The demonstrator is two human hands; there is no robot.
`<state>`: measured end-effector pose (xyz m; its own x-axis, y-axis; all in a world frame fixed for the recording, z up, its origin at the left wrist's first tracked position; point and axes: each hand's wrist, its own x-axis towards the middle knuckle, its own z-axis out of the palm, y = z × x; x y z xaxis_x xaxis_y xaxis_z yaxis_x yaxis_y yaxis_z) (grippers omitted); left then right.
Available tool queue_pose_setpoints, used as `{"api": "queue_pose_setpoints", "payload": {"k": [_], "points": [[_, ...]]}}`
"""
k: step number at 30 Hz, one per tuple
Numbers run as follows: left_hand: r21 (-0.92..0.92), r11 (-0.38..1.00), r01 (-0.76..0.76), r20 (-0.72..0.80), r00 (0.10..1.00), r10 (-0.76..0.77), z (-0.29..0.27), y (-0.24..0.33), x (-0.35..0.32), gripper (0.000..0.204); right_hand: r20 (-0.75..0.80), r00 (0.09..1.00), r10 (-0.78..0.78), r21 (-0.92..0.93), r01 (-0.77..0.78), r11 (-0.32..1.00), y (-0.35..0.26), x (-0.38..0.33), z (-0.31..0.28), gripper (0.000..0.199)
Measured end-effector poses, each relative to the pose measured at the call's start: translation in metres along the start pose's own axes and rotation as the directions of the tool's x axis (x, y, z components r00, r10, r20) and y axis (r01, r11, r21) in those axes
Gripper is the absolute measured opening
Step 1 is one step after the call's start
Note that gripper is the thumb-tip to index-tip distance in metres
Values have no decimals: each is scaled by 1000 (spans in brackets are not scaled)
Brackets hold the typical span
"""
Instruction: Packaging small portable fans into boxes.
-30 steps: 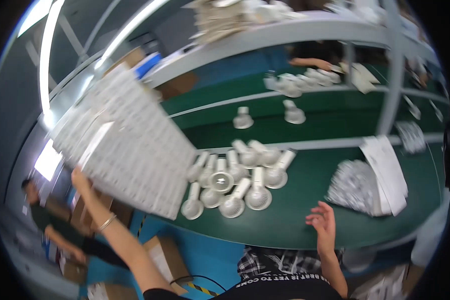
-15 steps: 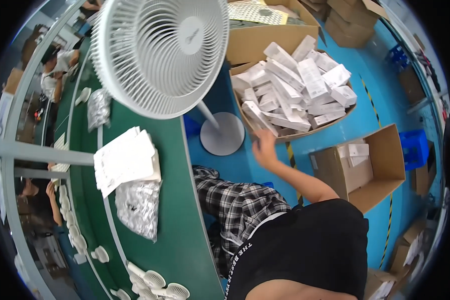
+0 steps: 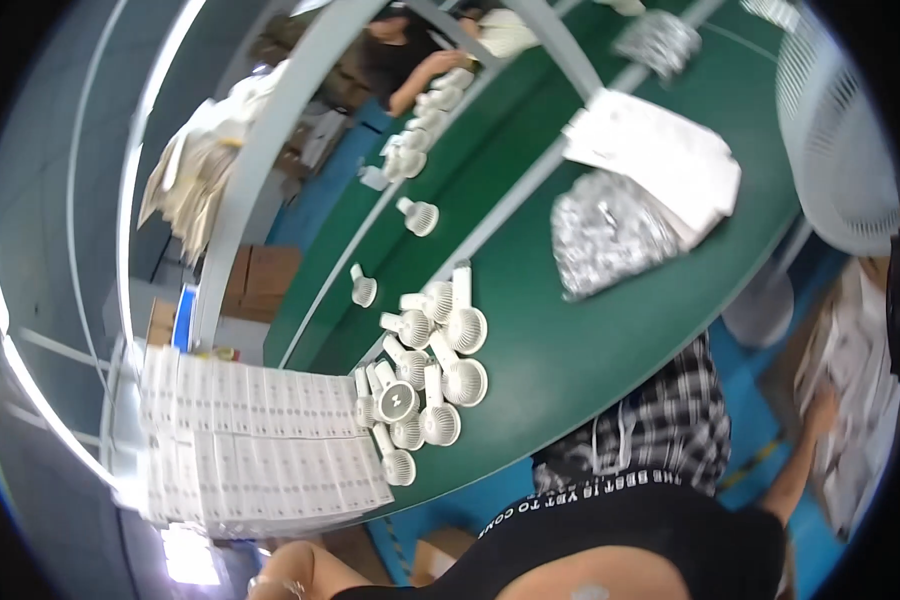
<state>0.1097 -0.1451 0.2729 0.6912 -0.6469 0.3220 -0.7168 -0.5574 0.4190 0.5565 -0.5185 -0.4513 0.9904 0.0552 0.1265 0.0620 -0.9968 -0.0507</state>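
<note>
At the far right my right hand (image 3: 823,410) reaches down to the large carton of white boxes (image 3: 855,370). It is blurred, and I cannot make out its fingers or whether they hold a box. My left forearm (image 3: 295,565) shows at the lower left, bent, but its hand is out of sight. On the green table (image 3: 540,370) in front of me lies a cluster of white handheld fans (image 3: 465,380). Beside them, white boxes (image 3: 270,400) stand packed in rows at the table's left end.
A silvery plastic bag (image 3: 610,240) and a stack of white sheets (image 3: 660,155) lie farther along the table. A grey standing fan (image 3: 840,140) rises at the right. Across the table a person (image 3: 395,60) works by a line of more handheld fans (image 3: 425,120).
The view has swung left, bringing the fan cluster and the rows of boxes into sight. My right hand is still at the carton, and my left forearm has come into view.
</note>
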Motion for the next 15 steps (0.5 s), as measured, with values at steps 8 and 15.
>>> {"api": "queue_pose_setpoints", "payload": {"k": [8, 15], "points": [[-365, 913, 181, -495, 793, -356, 59, -92, -148, 33, -258, 964, -58, 102, 87, 991, -17, 27, -51, 28], [-639, 658, 398, -577, 318, -752, 143, -229, -142, 75, -484, 763, 428, 713, 60, 698, -54, -6, -177, 39]]}}
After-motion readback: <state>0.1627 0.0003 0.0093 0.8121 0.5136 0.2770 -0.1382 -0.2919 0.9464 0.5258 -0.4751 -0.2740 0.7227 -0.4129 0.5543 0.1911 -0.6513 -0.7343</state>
